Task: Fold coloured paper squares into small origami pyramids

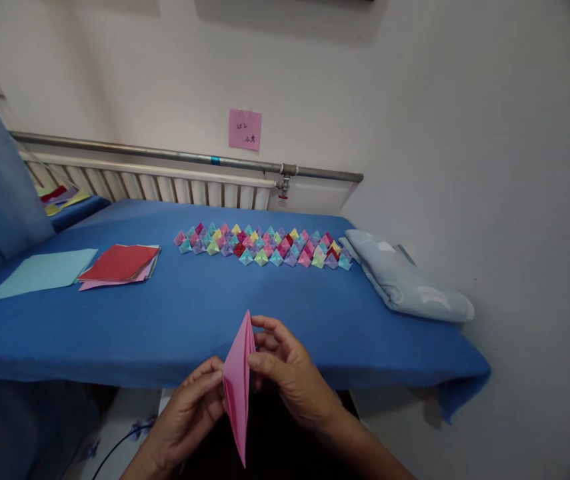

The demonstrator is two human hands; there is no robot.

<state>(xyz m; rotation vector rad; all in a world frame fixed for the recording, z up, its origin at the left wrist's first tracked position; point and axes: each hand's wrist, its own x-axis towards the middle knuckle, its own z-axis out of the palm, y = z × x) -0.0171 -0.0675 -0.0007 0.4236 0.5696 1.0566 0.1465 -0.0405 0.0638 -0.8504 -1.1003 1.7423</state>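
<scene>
A piece of pink folded paper is held upright between my two hands, just off the front edge of the blue-covered table. Its layered edges face right and its tip points up. On its left corner, the thumb and fingers of my left hand are closed. My right hand pinches the layers along the right side, the index finger near the top and the thumb lower down. Some of the fingertips are hidden behind the paper.
Rows of small folded paper pieces in many colours lie across the table's back. On the left are a red-topped paper stack and light-blue sheets. A folded pale-blue blanket lies at right. Behind run a pipe and radiator.
</scene>
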